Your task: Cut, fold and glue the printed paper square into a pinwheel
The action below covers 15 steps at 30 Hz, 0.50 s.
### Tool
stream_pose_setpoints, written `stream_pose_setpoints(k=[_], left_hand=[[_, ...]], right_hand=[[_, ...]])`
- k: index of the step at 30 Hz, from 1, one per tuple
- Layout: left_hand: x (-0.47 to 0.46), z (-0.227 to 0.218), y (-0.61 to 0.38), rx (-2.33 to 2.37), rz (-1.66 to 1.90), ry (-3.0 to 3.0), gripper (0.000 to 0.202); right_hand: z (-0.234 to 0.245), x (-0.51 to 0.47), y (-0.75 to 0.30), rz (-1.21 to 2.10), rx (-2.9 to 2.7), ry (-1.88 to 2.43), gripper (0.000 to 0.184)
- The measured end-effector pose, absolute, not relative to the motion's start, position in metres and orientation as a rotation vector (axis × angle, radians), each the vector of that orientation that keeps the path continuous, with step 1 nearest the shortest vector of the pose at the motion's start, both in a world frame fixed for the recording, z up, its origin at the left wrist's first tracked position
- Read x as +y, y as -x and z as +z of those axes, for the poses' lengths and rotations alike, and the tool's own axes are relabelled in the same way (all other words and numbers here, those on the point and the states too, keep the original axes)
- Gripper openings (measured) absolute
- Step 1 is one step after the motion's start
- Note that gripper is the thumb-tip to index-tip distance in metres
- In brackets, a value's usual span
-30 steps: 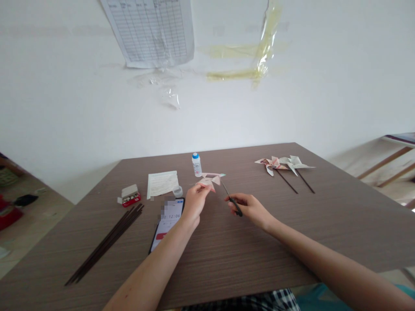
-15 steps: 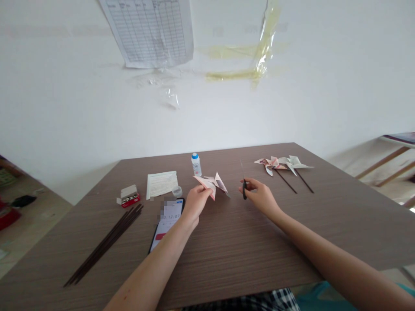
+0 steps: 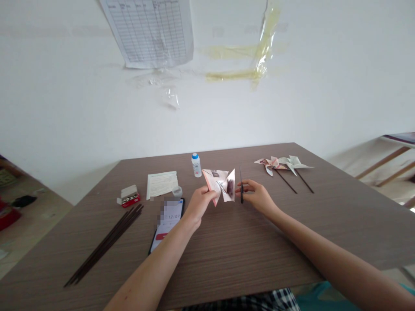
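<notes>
Above the middle of the table, my left hand (image 3: pixel 199 205) pinches a folded paper pinwheel (image 3: pixel 223 185) by its left side. The paper is whitish and pink with print on it, and its blades are partly folded in. Just to its right, my right hand (image 3: pixel 257 196) is closed on a pair of scissors (image 3: pixel 241 190) with dark handles. The blades point away from me, close beside the paper's right edge. Two paper pinwheels (image 3: pixel 271 165) on dark sticks (image 3: pixel 287 181) lie at the table's far right.
On the brown table (image 3: pixel 233 259) stands a white bottle (image 3: pixel 196 166) with a blue cap. To the left are a printed sheet (image 3: pixel 161 183), a clear tape roll (image 3: pixel 177 191), a small red box (image 3: pixel 130 198), a phone (image 3: pixel 168 224) and several dark sticks (image 3: pixel 105 246). A white wall rises behind.
My left hand has turned the paper pinwheel so its face shows more, and shifted it slightly right. The scissors in my right hand have tilted and moved a little toward the left.
</notes>
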<state>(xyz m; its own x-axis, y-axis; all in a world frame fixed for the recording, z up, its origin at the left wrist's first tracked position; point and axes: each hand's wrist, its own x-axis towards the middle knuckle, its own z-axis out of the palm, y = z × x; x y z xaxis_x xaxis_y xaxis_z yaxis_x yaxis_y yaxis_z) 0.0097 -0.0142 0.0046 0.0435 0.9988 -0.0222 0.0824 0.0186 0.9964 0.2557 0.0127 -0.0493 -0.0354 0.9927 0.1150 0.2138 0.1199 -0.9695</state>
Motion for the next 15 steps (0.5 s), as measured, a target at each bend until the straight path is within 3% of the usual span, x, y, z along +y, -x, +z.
stream_pose_setpoints(k=[15], left_hand=[[-0.0154, 0.0101, -0.0086, 1.269, 1.139, -1.235, 0.018]], right_hand=[[-0.0512, 0.0163, -0.2558, 0.964, -1.451, 1.278, 0.038]])
